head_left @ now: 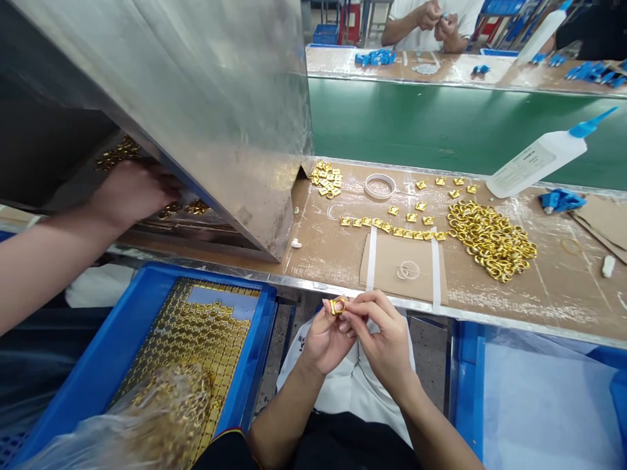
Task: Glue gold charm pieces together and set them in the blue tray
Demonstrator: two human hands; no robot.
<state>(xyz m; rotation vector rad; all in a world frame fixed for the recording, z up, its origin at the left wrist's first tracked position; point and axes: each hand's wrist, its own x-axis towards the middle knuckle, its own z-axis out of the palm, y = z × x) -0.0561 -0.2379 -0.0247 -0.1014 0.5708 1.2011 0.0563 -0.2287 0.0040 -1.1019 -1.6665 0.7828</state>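
Note:
A small gold ring-shaped piece (337, 306) is held just off the table's front edge. My left hand (327, 339) pinches it between thumb and fingers. On its right side, the fingertips of my right hand (385, 333) close on the same piece. Beyond my hands, a cardboard pad (404, 267) taped with white strips carries clear rings (408, 270). A row of small gold pieces (386, 227) runs behind the pad, with more gold pieces (420, 206) scattered further back. A heap of gold rings (492, 241) lies to the right.
A metal housing (220, 117) stands at left, with another person's hand (130, 192) inside. Blue tray (267, 313) holds gold parts and a plastic bag (166, 411). At right are a bottle (536, 163), blue cloth (561, 200) and blue bin (467, 385). Someone works across the green belt (441, 121).

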